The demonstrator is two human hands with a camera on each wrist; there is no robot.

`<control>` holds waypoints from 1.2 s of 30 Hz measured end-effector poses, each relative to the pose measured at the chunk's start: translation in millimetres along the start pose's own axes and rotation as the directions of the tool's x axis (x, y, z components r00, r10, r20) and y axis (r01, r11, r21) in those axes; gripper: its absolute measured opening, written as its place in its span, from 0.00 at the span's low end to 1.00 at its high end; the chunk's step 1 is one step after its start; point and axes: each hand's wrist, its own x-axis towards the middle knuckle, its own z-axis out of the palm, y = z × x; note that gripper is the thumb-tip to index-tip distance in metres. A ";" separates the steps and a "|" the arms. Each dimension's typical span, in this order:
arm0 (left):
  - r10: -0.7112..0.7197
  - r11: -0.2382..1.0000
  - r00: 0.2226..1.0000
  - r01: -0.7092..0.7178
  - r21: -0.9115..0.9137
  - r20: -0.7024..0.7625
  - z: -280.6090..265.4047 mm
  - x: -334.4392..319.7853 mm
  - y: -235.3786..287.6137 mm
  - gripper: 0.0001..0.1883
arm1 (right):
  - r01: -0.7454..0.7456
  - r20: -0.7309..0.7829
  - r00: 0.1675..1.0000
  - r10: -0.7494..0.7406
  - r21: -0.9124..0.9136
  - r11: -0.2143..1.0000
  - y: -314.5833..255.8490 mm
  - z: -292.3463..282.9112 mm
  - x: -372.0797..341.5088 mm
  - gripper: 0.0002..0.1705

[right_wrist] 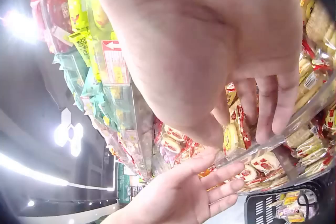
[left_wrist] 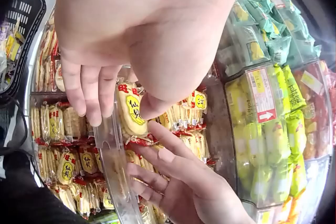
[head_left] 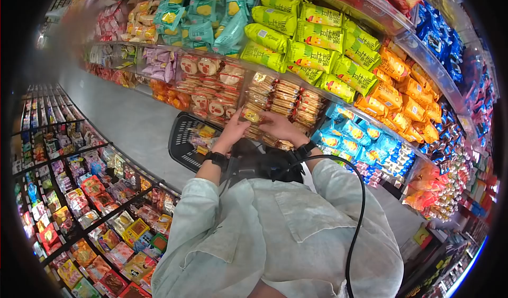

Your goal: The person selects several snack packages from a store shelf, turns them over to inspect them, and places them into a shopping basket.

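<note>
In front of the shelf, both hands meet at one wrapped rice cracker packet [head_left: 250,115], clear with red ends and a yellow label. In the left wrist view, the left hand [head_left: 234,131] pinches the packet [left_wrist: 132,112] at its upper part, thumb along one side. From below, the right hand [head_left: 279,127] pinches its red lower end between thumb and index finger. The other fingers of both hands are spread away from it. Part of the packet [right_wrist: 231,139] is hidden by the right palm in the right wrist view. Similar rice cracker packets [left_wrist: 68,166] fill the bins just beneath.
A dark shopping basket [head_left: 182,157] holding several snack packets stands left of the hands. Clear bin walls [left_wrist: 113,169] divide the shelf. Green bags [head_left: 312,57] and orange bags [head_left: 394,91] fill bins above and right. Racks of snacks [head_left: 106,213] line the aisle's left side.
</note>
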 end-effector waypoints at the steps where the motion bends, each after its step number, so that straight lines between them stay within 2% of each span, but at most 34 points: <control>1: -0.026 0.999 1.000 0.026 0.027 0.004 -8.4 -7.8 -4.0 0.45 | -0.003 0.012 1.000 0.003 -0.022 1.000 -4.8 10.1 -2.2 0.31; 2: -0.048 0.997 0.999 0.048 0.054 0.008 -16.4 -14.2 -6.6 0.44 | -0.004 0.023 1.000 0.005 -0.047 0.999 -10.2 18.7 -3.9 0.29; 3: 0.005 1.000 1.000 -0.005 0.021 0.017 16.9 25.7 15.2 0.43 | 0.033 -0.015 0.999 -0.035 -0.099 0.995 -0.7 -35.3 4.6 0.28; 5: -0.028 1.000 1.000 0.028 0.010 -0.009 12.1 17.9 10.3 0.40 | 0.073 -0.027 0.997 -0.075 -0.069 0.995 1.4 -28.6 2.8 0.26; 8: -0.040 0.999 0.999 0.039 -0.021 -0.016 9.4 1.3 21.4 0.38 | 0.013 0.004 1.000 -0.013 -0.011 1.000 -20.3 -36.5 -11.9 0.26; 14: 0.031 0.999 1.000 -0.031 -0.037 0.002 3.1 -8.0 21.6 0.36 | 0.063 -0.084 0.995 -0.058 0.058 0.996 -17.0 -33.8 -19.8 0.23; 17: 0.129 0.992 0.992 -0.129 -0.012 -0.001 -0.5 -24.0 24.0 0.28 | 0.041 -0.087 0.996 -0.036 0.060 0.997 -35.2 -24.8 -34.4 0.20; 19: 0.239 0.970 0.970 -0.236 -0.065 0.039 -9.6 -33.1 16.7 0.21 | 0.063 -0.086 0.995 -0.055 0.086 0.994 -43.7 -14.2 -45.1 0.20; 23: 0.351 0.936 0.929 -0.345 -0.071 0.119 -38.8 -61.2 -7.1 0.13 | 0.080 -0.066 0.995 -0.071 0.148 0.986 -66.5 17.0 -72.8 0.19; 24: 0.369 0.929 0.921 -0.361 -0.081 0.127 -46.5 -73.1 -13.5 0.13 | 0.053 -0.038 0.998 -0.047 0.194 0.980 -84.0 29.0 -83.7 0.19; 27: 0.416 0.906 0.902 -0.400 -0.140 0.116 -70.0 -109.4 -43.3 0.14 | -0.041 0.016 0.999 0.039 0.183 0.982 -99.9 69.6 -98.3 0.19; 29: 0.440 0.886 0.894 -0.417 -0.202 0.085 -86.0 -129.2 -68.3 0.14 | 0.019 0.041 0.999 -0.029 0.225 0.974 -95.2 103.3 -98.3 0.20; 34: 0.287 0.887 0.956 -0.288 -0.362 -0.057 -129.2 -185.2 -141.4 0.17 | 0.019 0.143 0.988 -0.051 0.210 0.978 -121.5 187.2 -102.8 0.21; 36: 0.258 0.832 0.959 -0.281 -0.478 -0.115 -143.7 -202.5 -173.3 0.19 | -0.036 0.185 0.983 0.011 0.132 0.991 -122.3 212.7 -101.1 0.21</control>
